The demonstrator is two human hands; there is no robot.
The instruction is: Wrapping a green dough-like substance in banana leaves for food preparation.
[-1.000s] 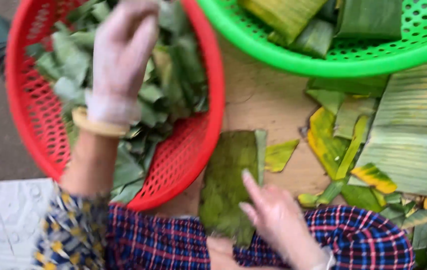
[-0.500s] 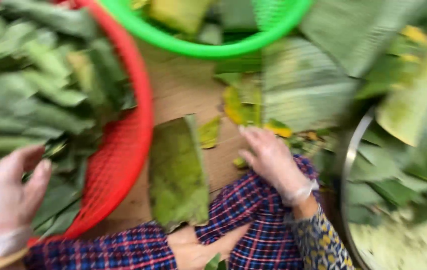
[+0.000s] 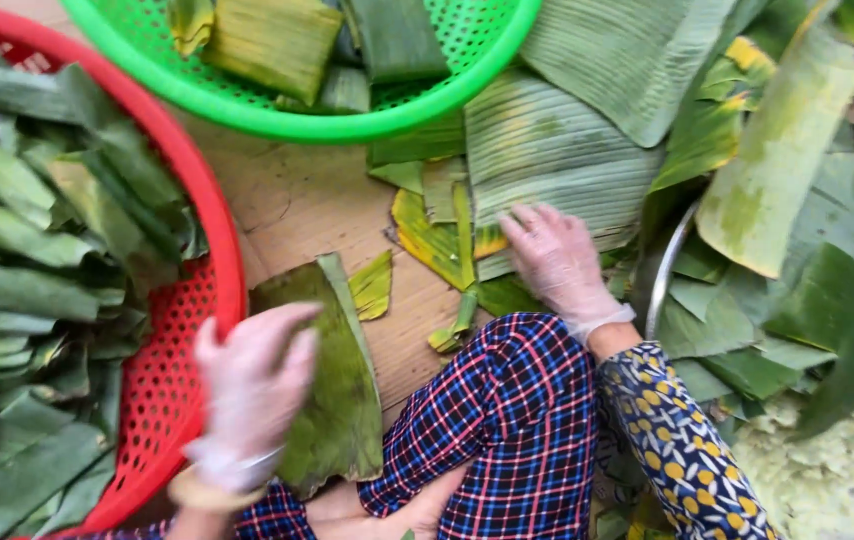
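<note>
My left hand (image 3: 247, 385), in a thin clear glove, hovers with fingers apart over a dark green banana-leaf piece (image 3: 332, 390) lying on the wooden board by the red basket. My right hand (image 3: 555, 258), also gloved, rests flat with spread fingers on a large pale ribbed banana leaf (image 3: 557, 165) further right. Neither hand grips anything. My knees in blue-and-red plaid trousers (image 3: 507, 420) fill the lower middle.
A red mesh basket (image 3: 202, 230) full of folded leaf strips stands at left. A green mesh basket (image 3: 277, 110) with leaf pieces sits at the top. Loose leaves pile at right over a metal bowl rim (image 3: 659, 270). Yellowed scraps (image 3: 427, 235) lie on the board.
My left hand has left the red basket and come over the dark leaf piece. My right hand has moved up and right onto the large pale leaf. The view shifted rightward.
</note>
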